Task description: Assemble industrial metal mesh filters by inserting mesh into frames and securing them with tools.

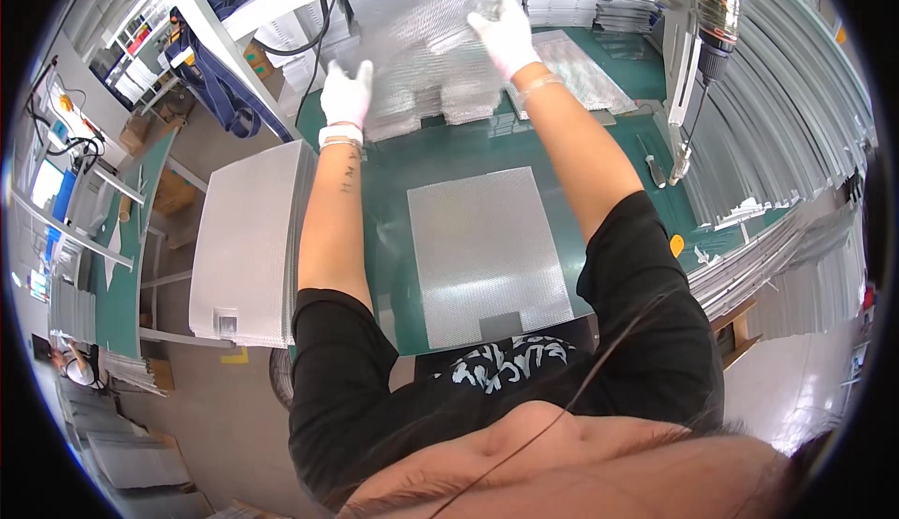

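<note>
Mesh sheet (426,51) lifted off blurred stack (440,107), left hand (346,96) and right hand (506,34) fingers pinching its edges

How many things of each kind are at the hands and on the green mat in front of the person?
Gloved hands: 2, left hand and right hand
Mesh sheet lifted by both hands: 1
Mesh sheet lying flat on the green mat: 1
Stacks of mesh sheets beside the mat, on the person's left: 1
Hanging power screwdriver: 1
Total: 6
</note>
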`<act>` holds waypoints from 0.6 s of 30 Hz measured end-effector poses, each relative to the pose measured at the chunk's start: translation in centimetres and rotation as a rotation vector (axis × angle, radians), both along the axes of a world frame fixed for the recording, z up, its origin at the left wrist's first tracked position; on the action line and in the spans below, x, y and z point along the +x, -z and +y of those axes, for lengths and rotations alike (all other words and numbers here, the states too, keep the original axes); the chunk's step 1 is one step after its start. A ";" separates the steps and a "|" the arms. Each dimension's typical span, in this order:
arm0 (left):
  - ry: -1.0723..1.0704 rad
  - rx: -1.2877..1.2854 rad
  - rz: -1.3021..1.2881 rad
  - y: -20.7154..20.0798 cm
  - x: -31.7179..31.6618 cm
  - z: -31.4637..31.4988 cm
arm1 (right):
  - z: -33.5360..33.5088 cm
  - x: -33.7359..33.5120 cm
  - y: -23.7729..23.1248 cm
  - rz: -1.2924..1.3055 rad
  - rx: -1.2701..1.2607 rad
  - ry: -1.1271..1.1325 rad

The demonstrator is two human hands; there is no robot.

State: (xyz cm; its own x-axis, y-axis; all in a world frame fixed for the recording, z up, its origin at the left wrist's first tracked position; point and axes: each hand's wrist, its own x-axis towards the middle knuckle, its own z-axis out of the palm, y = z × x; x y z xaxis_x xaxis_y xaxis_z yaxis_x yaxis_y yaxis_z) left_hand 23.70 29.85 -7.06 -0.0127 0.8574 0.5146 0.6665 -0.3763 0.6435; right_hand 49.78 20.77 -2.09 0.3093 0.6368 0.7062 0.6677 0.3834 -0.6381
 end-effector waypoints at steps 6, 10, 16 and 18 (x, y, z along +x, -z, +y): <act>0.366 -0.105 -0.280 -1.1 -1.5 0.4 | -1.6 4.2 1.3 -0.004 -0.379 0.151; 0.222 -0.084 0.099 -1.0 -1.4 0.8 | -2.3 1.0 0.0 -0.423 -0.584 0.300; 0.192 -0.040 -0.015 -1.5 1.8 -0.1 | -2.2 3.1 -0.1 -0.434 -0.511 0.273; 0.185 -0.185 0.270 -0.5 -5.0 4.1 | -1.0 -0.2 -1.2 -0.517 -0.902 0.199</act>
State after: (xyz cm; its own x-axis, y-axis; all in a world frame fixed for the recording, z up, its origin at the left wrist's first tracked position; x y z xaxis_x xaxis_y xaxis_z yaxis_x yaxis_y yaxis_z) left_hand 18.72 33.98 -6.54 0.2656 0.9114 0.3144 0.7532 -0.3997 0.5224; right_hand 49.54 19.76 -0.91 0.2627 0.9621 0.0726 0.9381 -0.2371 -0.2526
